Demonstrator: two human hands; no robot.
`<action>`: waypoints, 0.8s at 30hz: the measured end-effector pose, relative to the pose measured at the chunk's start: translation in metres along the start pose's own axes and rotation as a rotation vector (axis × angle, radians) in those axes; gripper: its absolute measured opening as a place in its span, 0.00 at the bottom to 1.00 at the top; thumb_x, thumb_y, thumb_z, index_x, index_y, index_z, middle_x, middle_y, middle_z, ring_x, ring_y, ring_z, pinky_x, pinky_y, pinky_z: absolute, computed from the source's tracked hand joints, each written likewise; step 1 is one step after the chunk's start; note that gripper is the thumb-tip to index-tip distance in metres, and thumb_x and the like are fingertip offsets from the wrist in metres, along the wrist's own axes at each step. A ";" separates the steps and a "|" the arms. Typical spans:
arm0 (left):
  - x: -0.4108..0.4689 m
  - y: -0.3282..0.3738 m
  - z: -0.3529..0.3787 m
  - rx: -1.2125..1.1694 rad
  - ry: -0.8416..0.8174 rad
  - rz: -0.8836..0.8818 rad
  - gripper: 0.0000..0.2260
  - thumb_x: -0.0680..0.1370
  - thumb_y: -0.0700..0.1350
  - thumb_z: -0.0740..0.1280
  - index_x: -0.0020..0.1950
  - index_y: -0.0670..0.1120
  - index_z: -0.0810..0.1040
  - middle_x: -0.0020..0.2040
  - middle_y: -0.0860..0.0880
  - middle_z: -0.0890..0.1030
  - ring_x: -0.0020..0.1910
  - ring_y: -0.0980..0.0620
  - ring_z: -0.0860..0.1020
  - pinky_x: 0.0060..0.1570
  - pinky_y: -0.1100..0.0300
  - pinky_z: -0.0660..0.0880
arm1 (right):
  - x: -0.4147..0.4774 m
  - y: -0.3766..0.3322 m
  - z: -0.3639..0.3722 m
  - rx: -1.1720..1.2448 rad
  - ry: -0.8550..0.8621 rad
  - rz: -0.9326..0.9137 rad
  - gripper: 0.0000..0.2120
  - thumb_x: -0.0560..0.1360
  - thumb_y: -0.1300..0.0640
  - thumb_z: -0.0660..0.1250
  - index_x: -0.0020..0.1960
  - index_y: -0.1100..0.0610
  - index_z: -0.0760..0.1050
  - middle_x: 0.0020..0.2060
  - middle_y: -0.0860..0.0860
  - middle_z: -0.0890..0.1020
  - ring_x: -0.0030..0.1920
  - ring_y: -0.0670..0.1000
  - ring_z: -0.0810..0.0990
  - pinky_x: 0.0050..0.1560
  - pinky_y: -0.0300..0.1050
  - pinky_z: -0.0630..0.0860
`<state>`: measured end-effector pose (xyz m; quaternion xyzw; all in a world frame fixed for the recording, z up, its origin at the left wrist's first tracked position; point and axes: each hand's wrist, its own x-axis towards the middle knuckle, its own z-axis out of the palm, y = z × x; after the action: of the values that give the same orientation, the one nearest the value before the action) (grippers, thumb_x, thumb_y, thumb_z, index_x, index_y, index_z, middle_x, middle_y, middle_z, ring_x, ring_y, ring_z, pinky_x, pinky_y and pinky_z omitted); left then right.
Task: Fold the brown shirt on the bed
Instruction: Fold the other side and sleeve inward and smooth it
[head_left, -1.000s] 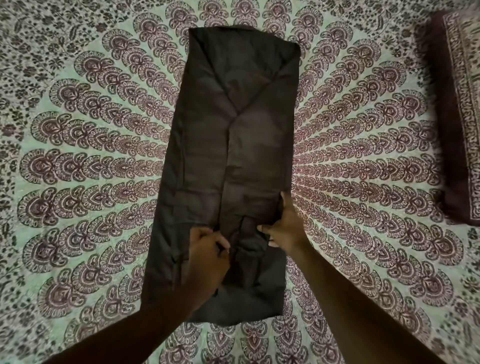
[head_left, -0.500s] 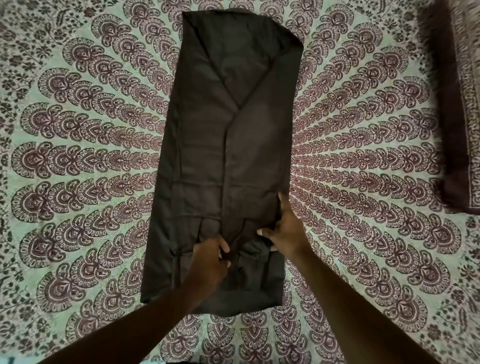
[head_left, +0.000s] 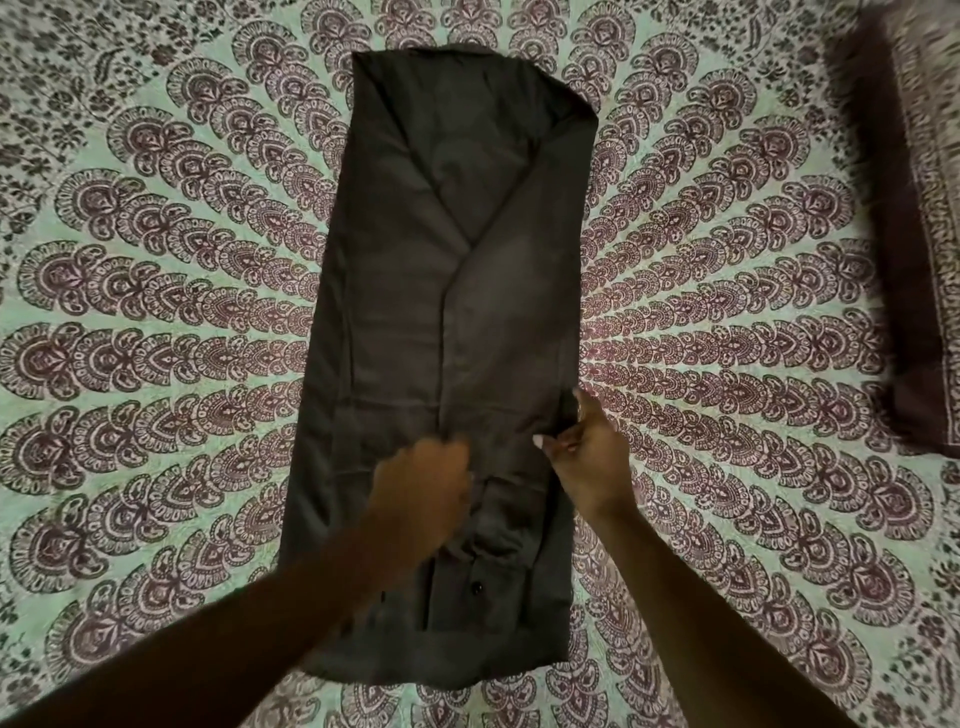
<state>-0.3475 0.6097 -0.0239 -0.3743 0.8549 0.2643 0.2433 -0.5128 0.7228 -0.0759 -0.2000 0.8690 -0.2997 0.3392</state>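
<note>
Brown shirt (head_left: 447, 322) lies as a long strip mid-frame on the bed (head_left: 156, 312). Left hand (head_left: 423, 488), blurred, grip can't tell. Right hand (head_left: 589, 457) pinches the shirt's right edge. Advice: square both edges, then fold lengthwise, keeping sleeves tucked.

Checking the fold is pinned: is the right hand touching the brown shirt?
Touching. The head view shows the right hand lying on the brown shirt at its right edge, thumb and fingers pressed onto the cloth.
</note>
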 end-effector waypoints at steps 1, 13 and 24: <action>0.017 0.002 -0.009 -0.027 0.108 0.038 0.12 0.82 0.50 0.62 0.64 0.49 0.72 0.63 0.44 0.73 0.61 0.39 0.78 0.54 0.45 0.78 | 0.012 -0.006 -0.002 -0.014 0.026 -0.025 0.35 0.72 0.62 0.79 0.76 0.57 0.71 0.32 0.42 0.77 0.36 0.46 0.78 0.50 0.40 0.76; 0.211 -0.011 -0.085 -0.502 0.525 -0.155 0.15 0.76 0.49 0.74 0.61 0.51 0.77 0.53 0.49 0.85 0.60 0.43 0.80 0.62 0.44 0.74 | 0.173 -0.096 -0.013 0.064 0.174 -0.143 0.23 0.77 0.58 0.75 0.70 0.60 0.77 0.59 0.56 0.85 0.61 0.56 0.83 0.64 0.44 0.76; 0.231 -0.054 -0.047 -0.197 0.731 0.271 0.08 0.82 0.45 0.62 0.53 0.43 0.78 0.50 0.43 0.75 0.48 0.40 0.75 0.45 0.49 0.78 | 0.305 -0.171 -0.025 0.202 0.355 -0.176 0.20 0.77 0.56 0.75 0.65 0.62 0.77 0.54 0.53 0.83 0.53 0.50 0.80 0.52 0.31 0.69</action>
<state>-0.4554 0.4306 -0.1452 -0.3488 0.8973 0.2242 -0.1511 -0.7159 0.4377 -0.0921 -0.1840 0.8599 -0.4440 0.1718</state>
